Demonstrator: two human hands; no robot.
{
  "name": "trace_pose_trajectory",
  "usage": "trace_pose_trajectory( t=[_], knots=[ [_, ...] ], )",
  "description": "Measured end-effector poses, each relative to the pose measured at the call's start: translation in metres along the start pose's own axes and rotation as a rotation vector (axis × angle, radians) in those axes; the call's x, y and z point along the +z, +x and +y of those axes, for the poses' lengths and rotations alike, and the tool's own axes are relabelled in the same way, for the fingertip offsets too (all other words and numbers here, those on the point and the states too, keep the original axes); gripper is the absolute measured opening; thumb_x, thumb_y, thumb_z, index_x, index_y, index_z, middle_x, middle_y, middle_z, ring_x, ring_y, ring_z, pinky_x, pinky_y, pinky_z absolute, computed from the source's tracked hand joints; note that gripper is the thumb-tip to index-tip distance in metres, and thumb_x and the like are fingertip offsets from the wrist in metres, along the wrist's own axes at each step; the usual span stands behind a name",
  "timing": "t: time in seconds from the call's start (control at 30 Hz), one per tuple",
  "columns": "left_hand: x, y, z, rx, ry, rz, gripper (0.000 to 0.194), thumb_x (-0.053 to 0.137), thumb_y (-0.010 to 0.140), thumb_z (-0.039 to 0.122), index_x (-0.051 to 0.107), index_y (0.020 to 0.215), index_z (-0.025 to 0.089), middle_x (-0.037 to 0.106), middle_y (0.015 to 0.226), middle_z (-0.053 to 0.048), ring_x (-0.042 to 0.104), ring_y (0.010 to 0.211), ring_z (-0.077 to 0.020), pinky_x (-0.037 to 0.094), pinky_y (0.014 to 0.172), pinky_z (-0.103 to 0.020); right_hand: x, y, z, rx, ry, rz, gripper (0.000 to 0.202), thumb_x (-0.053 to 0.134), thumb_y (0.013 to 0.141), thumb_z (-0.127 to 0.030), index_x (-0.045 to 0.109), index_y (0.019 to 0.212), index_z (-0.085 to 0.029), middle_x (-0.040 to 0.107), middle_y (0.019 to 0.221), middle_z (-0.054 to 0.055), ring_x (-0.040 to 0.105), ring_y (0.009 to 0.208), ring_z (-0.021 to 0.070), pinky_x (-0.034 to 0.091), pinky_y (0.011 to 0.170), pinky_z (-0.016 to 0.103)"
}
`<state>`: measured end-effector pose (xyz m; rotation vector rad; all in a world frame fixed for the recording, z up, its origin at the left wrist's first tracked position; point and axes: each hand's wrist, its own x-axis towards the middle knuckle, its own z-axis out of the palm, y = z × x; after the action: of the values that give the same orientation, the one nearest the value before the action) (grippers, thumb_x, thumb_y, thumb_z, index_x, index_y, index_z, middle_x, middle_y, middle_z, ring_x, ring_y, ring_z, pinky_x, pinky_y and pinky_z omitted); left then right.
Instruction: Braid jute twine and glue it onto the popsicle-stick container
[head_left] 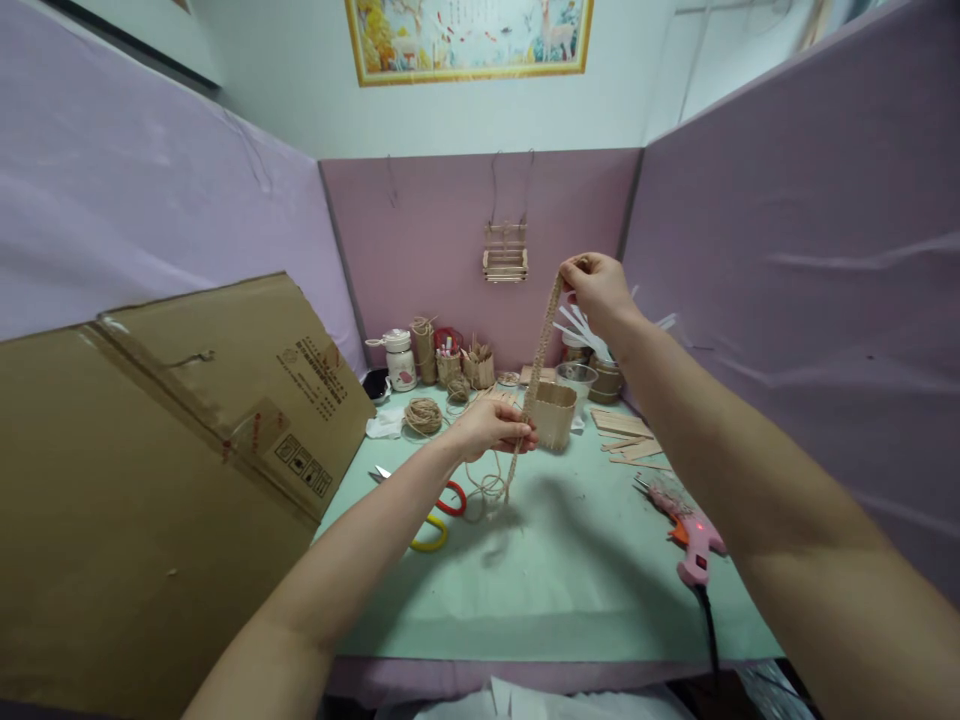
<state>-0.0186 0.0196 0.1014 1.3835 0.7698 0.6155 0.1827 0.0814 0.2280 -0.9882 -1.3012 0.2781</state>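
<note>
A long braided strip of jute twine [544, 345] stretches between my two hands above the table. My right hand [596, 285], raised at the upper right, pinches its top end. Lower and to the left, my left hand [496, 428] closes on the strip further down, and its tail hangs toward the tabletop. Behind the strip stands a small box of wooden sticks [556, 418]. Loose twine [487, 485] lies on the table below my left hand. Scissors [450, 498] with red and yellow handles are partly hidden under my left forearm.
A pink glue gun [694, 540] with its light on lies at the right, its cord running off the front edge. Flat wooden sticks [626, 435] lie behind it. A twine ball [423, 415] and a white bottle [400, 360] stand back left. Cardboard [187, 480] leans at the left.
</note>
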Motion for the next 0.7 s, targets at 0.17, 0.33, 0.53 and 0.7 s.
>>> trace_pose_trajectory(
  t=[0.17,0.33,0.53,0.7],
  knots=[
    [-0.001,-0.001,-0.014,-0.057,-0.013,-0.053,0.023,0.080,0.061,0.022,0.066,0.075,0.009,0.070,0.073,-0.009,0.068,0.065,-0.0165,0.056,0.071,-0.032,-0.006,0.007,0.005,0.015,-0.005,0.041,0.010,0.058,0.076,-0.026,0.054,0.069,-0.019,0.049,0.058,-0.001,0.043,0.051,0.0094,0.034,0.045,0.023],
    [0.000,-0.007,-0.023,-0.134,-0.022,-0.118,0.023,0.078,0.064,0.024,0.067,0.077,0.009,0.071,0.077,-0.010,0.068,0.067,-0.0163,0.055,0.073,-0.032,-0.008,0.008,0.005,0.027,-0.007,0.080,0.010,0.056,0.075,-0.020,0.053,0.065,-0.019,0.049,0.059,-0.001,0.044,0.053,0.0096,0.036,0.049,0.024],
    [0.000,-0.015,-0.036,-0.193,-0.058,-0.141,0.026,0.078,0.064,0.025,0.068,0.081,0.009,0.072,0.078,-0.011,0.069,0.068,-0.0166,0.054,0.072,-0.031,-0.011,0.011,0.009,0.068,-0.017,0.121,0.010,0.055,0.075,-0.018,0.053,0.065,-0.018,0.049,0.059,-0.001,0.043,0.052,0.0095,0.036,0.050,0.025],
    [0.002,-0.020,-0.046,-0.240,-0.088,-0.156,0.029,0.080,0.061,0.030,0.068,0.077,0.009,0.072,0.074,-0.009,0.068,0.065,-0.0160,0.053,0.067,-0.028,-0.013,0.014,0.016,0.120,-0.016,0.150,0.010,0.053,0.075,-0.017,0.053,0.065,-0.018,0.048,0.058,-0.001,0.041,0.050,0.0097,0.033,0.047,0.025]
  ],
)
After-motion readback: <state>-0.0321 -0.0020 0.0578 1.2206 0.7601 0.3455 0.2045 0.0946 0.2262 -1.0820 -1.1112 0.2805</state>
